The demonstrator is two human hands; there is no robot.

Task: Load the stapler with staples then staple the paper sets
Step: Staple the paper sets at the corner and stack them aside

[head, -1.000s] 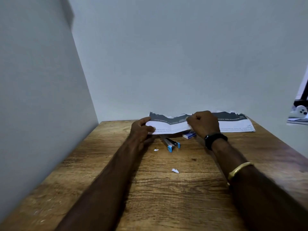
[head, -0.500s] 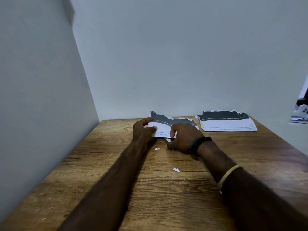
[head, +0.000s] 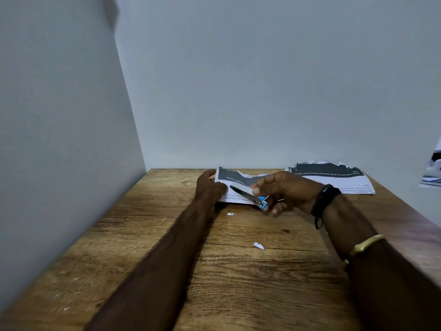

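A small paper set (head: 230,181), white with a torn dark top band, lies near the back of the wooden table (head: 238,283). My left hand (head: 208,188) grips its left edge, thumb on top. My right hand (head: 284,191) holds a slim silver stapler with a blue end (head: 249,195), lifted just above the paper set and angled toward its left side. A second, larger paper stack (head: 334,176) of the same print rests at the back right. The staple box is hidden.
Two small white paper scraps (head: 230,214) (head: 258,245) lie on the table in front of my hands. Grey walls close the left side and back. White items (head: 433,173) show at the right frame edge beyond the table.
My right hand let go of the paper set, reached down to the table, picked up the stapler and raised it over the paper. The left hand kept hold of the paper's left edge.
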